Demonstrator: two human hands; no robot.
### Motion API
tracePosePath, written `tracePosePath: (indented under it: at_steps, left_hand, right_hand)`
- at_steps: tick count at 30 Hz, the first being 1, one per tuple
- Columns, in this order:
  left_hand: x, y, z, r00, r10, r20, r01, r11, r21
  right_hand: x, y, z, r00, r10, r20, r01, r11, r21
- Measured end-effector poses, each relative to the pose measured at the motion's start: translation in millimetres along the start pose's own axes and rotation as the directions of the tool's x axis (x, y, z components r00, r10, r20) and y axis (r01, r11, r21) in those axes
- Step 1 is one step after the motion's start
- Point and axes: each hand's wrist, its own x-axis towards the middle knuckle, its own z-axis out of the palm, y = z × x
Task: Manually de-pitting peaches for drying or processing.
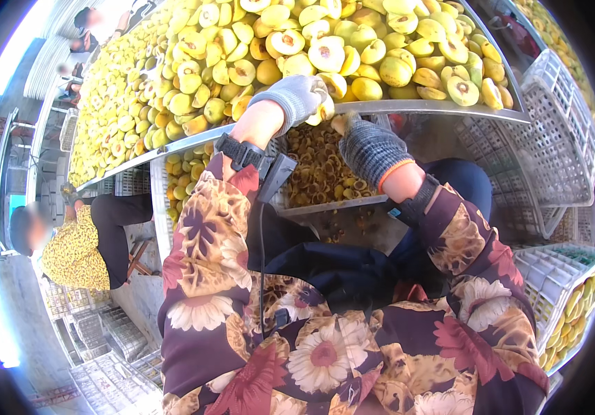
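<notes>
My left hand (294,99), in a light grey knit glove, is closed around a yellow fruit half (324,110) at the near metal edge of a sorting table (380,106). Heaped on that table are many halved yellow stone fruits (328,53), some with brown pit hollows showing. Just right of it and slightly lower, my right hand (367,142), in a dark grey glove with an orange cuff, has its fingers curled near the table edge; whether it grips anything cannot be made out. Below both hands lies a crate of brownish fruit pieces (323,166).
White plastic crates (556,129) lean at the right, with a fruit-filled crate (551,301) below them. Another crate of fruit (161,202) stands under the table at left. A person in a yellow patterned top (77,254) sits at far left; others are farther up. Stacked crates (113,384) stand lower left.
</notes>
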Motion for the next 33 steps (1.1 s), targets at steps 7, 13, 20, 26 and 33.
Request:
tracePosePath:
  at_steps: [7, 13, 20, 26, 33]
  left_hand:
    - [-41.7, -29.8, 25.7, 0.988, -0.127, -0.089, 0.011, 0.625, -0.781]
    - [-88.2, -36.0, 45.0, 0.963, 0.0, -0.268, -0.264, -0.178, -0.948]
    - [-127.2, -64.2, 57.8, 0.912, -0.134, -0.388, -0.404, -0.123, -0.906]
    - [-245.8, -148.8, 54.4, 0.558, -0.394, -0.73, -0.344, 0.691, -0.636]
    - [-312.5, -249.7, 76.9, 0.295, -0.93, -0.218, -0.331, 0.115, -0.937]
  right_hand:
    - [-24.0, -21.0, -6.7, 0.96, 0.097, 0.263, -0.243, 0.755, 0.609]
    - [-9.9, -18.3, -29.4, 0.956, 0.291, 0.02, -0.238, 0.738, 0.632]
    - [5.3, -37.4, -21.1, 0.949, 0.277, -0.151, -0.099, 0.717, 0.69]
    - [-9.7, -35.3, -39.3, 0.948, 0.265, -0.175, -0.095, 0.761, 0.642]
    - [-7.0, -41.1, -35.8, 0.982, 0.188, 0.017, -0.161, 0.787, 0.596]
